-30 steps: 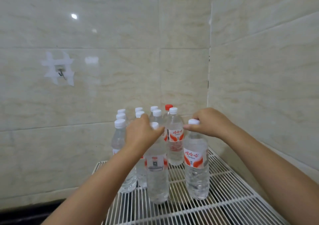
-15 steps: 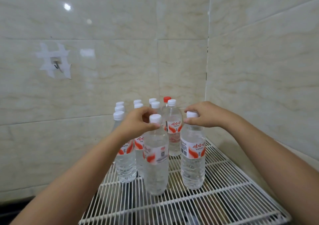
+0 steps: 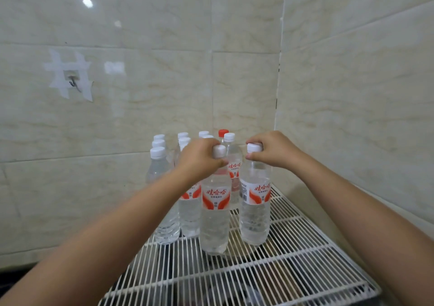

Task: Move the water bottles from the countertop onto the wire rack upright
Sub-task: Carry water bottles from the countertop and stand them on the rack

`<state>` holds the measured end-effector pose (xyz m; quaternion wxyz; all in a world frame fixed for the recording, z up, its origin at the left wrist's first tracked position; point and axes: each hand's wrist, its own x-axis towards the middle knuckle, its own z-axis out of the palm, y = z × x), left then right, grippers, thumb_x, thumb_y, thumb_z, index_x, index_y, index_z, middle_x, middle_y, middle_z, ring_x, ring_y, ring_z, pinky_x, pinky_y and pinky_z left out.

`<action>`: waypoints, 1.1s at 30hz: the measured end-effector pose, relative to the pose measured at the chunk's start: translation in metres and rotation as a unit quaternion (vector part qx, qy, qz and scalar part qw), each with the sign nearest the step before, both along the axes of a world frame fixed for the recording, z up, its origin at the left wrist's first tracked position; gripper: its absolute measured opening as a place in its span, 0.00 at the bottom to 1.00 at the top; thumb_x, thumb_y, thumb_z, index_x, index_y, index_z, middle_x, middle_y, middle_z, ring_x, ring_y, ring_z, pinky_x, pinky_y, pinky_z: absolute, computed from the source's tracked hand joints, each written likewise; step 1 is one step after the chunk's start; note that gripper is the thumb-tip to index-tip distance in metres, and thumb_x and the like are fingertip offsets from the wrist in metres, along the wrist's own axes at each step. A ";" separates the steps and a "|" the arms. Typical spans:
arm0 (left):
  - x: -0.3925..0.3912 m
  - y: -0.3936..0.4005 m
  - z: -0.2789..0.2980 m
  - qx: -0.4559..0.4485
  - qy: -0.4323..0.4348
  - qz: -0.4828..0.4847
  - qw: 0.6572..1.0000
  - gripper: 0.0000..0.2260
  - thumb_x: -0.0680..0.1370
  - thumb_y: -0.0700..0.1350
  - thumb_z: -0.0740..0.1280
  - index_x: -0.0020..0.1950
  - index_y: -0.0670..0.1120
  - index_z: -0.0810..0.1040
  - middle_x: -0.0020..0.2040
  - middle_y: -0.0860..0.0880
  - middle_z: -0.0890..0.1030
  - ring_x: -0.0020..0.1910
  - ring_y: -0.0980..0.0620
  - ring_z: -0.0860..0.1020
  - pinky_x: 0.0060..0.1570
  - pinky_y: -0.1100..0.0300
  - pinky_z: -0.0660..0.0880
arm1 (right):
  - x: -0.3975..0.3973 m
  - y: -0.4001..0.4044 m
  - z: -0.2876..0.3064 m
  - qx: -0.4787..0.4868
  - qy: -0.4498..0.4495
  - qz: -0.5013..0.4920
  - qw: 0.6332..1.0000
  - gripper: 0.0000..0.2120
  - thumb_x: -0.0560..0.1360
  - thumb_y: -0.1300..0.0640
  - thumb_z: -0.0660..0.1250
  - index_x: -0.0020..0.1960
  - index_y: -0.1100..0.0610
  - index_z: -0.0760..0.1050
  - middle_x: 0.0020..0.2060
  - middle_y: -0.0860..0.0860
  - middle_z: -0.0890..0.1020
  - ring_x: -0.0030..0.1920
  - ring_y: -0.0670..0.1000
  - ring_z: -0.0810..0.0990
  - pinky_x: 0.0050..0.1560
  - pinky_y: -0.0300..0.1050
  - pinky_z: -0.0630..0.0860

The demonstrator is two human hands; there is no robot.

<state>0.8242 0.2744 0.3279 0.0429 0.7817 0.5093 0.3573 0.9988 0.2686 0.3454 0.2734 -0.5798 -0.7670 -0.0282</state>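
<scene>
Several clear water bottles with white caps and red-and-white labels stand upright on a white wire rack (image 3: 293,265) in the tiled corner. My left hand (image 3: 199,159) grips the neck of the front middle bottle (image 3: 215,214), whose base rests on the rack wires. My right hand (image 3: 273,149) pinches the cap of the front right bottle (image 3: 254,212), which also stands on the rack. Behind them stand more bottles, one with a red cap (image 3: 223,132). The leftmost bottle (image 3: 159,179) stands at the rack's left edge.
Tiled walls close in behind and on the right of the rack. A taped hook (image 3: 72,82) hangs on the back wall at the left. Bare rack wires stretch in front of the two held bottles. A dark surface (image 3: 14,280) shows at the lower left.
Both hands stay on the same two bottle tops. The front middle bottle has turned, so its red label now faces me. The view has dropped slightly and shows more of the rack's front.
</scene>
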 end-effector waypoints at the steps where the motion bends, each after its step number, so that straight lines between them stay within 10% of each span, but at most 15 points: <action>1: 0.006 0.005 0.002 0.010 -0.008 0.013 1.000 0.11 0.71 0.47 0.70 0.49 0.44 0.77 0.40 0.49 0.76 0.41 0.50 0.73 0.40 0.57 0.70 | -0.001 0.004 0.000 0.007 -0.002 0.000 1.000 0.15 0.71 0.54 0.68 0.56 0.58 0.77 0.54 0.56 0.81 0.54 0.55 0.77 0.50 0.46 0.71; 24: 0.020 0.044 -0.030 0.121 0.151 0.141 0.971 0.20 0.77 0.46 0.62 0.66 0.41 0.64 0.64 0.41 0.71 0.59 0.44 0.72 0.53 0.56 0.71 | -0.012 0.072 -0.047 0.077 0.021 0.010 0.997 0.24 0.75 0.53 0.63 0.69 0.55 0.62 0.63 0.55 0.73 0.62 0.54 0.71 0.61 0.45 0.68; 28: 0.005 0.022 -0.035 0.280 0.223 0.133 0.924 0.16 0.61 0.37 0.76 0.47 0.38 0.81 0.48 0.39 0.83 0.46 0.42 0.82 0.38 0.55 0.80 | -0.020 0.052 -0.069 0.173 -0.037 -0.006 0.984 0.26 0.72 0.61 0.66 0.67 0.64 0.64 0.66 0.64 0.68 0.64 0.64 0.70 0.62 0.53 0.71; 33: -0.031 -0.012 -0.058 0.245 0.243 0.197 0.918 0.10 0.67 0.39 0.66 0.46 0.39 0.82 0.49 0.40 0.84 0.49 0.40 0.82 0.43 0.50 0.79 | -0.048 0.031 -0.088 0.243 -0.028 -0.010 0.970 0.27 0.63 0.63 0.74 0.60 0.65 0.74 0.61 0.70 0.73 0.61 0.71 0.71 0.55 0.70 0.70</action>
